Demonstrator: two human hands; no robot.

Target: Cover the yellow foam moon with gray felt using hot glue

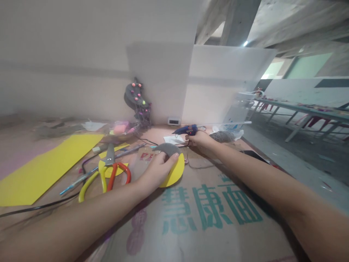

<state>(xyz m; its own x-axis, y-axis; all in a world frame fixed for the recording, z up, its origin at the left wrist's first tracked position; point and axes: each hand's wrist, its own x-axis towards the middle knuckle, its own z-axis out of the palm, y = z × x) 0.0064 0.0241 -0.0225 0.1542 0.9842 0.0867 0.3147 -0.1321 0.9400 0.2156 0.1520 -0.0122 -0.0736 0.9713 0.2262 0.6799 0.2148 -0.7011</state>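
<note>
My left hand [159, 169] grips a yellow rounded card piece [177, 171] together with a grey crescent shape [168, 147], its thumb lying over the edge where the two meet. Beyond it, my right hand [201, 141] is closed around a dark blue hot glue gun [191, 129]. The gun's nozzle points left, above a small white paper [173, 139], and a long pale stick reaches right from its back. Beside my left forearm lie scissors [110, 156] with yellow grips and a red-handled tool [113, 174], partly hidden by the arm.
Printed cardboard [212, 233] covers the tabletop. At left lies a large yellow sheet [51, 163], with a pen [77, 181] and black cable nearby. A grey moon decoration [135, 96] with coloured balls stands against the wall. Grey yarn [223, 136] sits at the right.
</note>
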